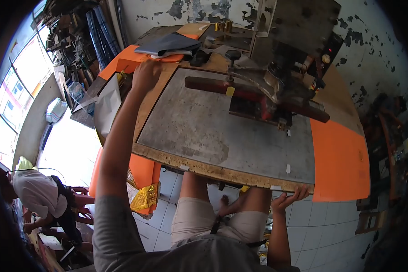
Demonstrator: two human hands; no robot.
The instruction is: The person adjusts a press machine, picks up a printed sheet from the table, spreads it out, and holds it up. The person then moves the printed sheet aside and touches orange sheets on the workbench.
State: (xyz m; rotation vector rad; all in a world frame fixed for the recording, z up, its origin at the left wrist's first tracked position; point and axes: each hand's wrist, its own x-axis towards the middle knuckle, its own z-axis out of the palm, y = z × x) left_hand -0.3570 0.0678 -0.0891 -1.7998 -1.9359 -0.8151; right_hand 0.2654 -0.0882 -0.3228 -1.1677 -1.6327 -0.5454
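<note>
Left hand at the far orange sheets, right hand at the bench's front edge

Your left hand (146, 76) is stretched out to the far left of the workbench (222, 174), at the near side of the orange sheets (122, 60) there. Its fingers are partly hidden by the hand itself, so whether they pinch a sheet or only touch the pile cannot be told. A dark folded piece (167, 44) lies on those sheets, just beyond your fingers.

Your right hand (291, 198) is at the front edge near the right corner, fingers bent against the wood; whether they clasp it or just rest there is unclear. Just beside it, a second lot of orange sheets (340, 161) lies flat along the right side.

Between your hands is a worn grey board (195, 120), with the press (303, 31) and its dark red bar (206, 86) above its far right part. Below the bench on your left are more orange pieces (145, 170), with a gold-patterned one (145, 198) among them.
</note>
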